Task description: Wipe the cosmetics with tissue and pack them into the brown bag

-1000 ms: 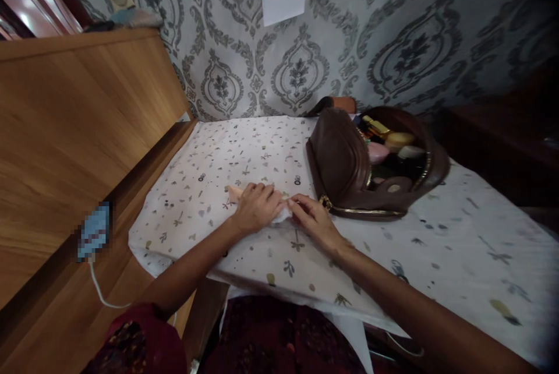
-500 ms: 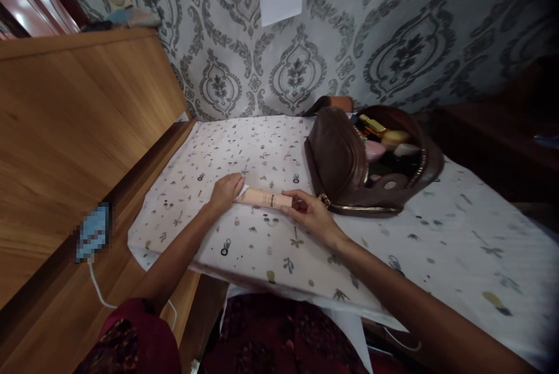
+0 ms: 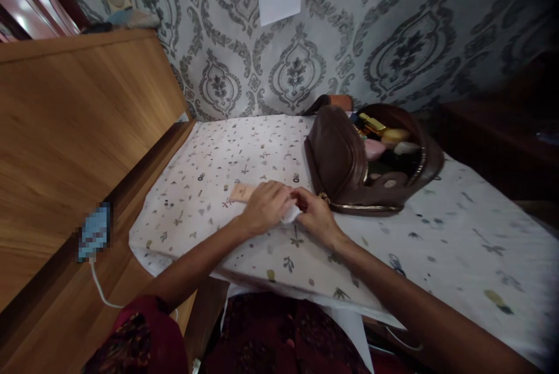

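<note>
A peach-coloured tube or slim box points left over the patterned white cloth, its right part hidden behind my left hand. The fingers of that hand are curled, and a white wipe or tissue shows beneath them. Close against it on the right is my right hand, its fingers bent around the hidden right end of the peach item. Just beyond the right hand stands a brown zip bag, unzipped, with pink, yellow and gold items inside.
The cloth-covered table meets a patterned wall at the back. A wooden panel rises at the left, with a blurred blue phone-like item and white cable beside it. A dark and orange object lies behind the bag.
My left hand has moved right along the peach item with the white wipe, meeting my right hand. The item's left end is now uncovered. The bag has stayed in place.
</note>
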`<state>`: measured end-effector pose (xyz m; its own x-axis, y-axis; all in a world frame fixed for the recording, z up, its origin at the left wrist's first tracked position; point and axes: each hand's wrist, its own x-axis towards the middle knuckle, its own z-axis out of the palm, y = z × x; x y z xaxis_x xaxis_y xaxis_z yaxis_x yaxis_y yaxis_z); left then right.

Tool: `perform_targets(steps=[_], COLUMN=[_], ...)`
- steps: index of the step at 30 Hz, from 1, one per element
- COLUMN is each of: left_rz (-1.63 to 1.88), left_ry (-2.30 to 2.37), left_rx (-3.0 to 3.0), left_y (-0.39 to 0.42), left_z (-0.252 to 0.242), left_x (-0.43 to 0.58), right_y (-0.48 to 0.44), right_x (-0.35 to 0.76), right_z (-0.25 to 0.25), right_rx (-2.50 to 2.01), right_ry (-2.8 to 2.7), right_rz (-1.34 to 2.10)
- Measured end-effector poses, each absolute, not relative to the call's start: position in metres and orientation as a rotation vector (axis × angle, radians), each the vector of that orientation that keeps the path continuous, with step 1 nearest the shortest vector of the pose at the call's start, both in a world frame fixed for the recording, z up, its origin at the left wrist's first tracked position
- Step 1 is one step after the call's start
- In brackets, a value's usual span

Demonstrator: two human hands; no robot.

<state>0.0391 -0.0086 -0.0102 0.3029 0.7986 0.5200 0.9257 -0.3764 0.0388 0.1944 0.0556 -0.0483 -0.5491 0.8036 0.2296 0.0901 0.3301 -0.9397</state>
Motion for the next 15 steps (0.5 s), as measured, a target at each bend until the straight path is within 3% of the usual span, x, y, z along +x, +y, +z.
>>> perform_targets(steps=[6, 15], left_rz=[-0.464, -0.423], left_ry=[-1.726, -2.006], left_rx=[-2.283, -2.152], left_y=[-0.004, -0.019], left_z=[-0.024, -0.026], left_x=[0.026, -0.055], right_y=[0.059, 0.054], right_x=[0.194, 0.197], right_z=[-0.053, -0.049], right_rx=[-0.781, -0.815], right_ry=[-1.771, -1.879], right_rz=[1.450, 1.362])
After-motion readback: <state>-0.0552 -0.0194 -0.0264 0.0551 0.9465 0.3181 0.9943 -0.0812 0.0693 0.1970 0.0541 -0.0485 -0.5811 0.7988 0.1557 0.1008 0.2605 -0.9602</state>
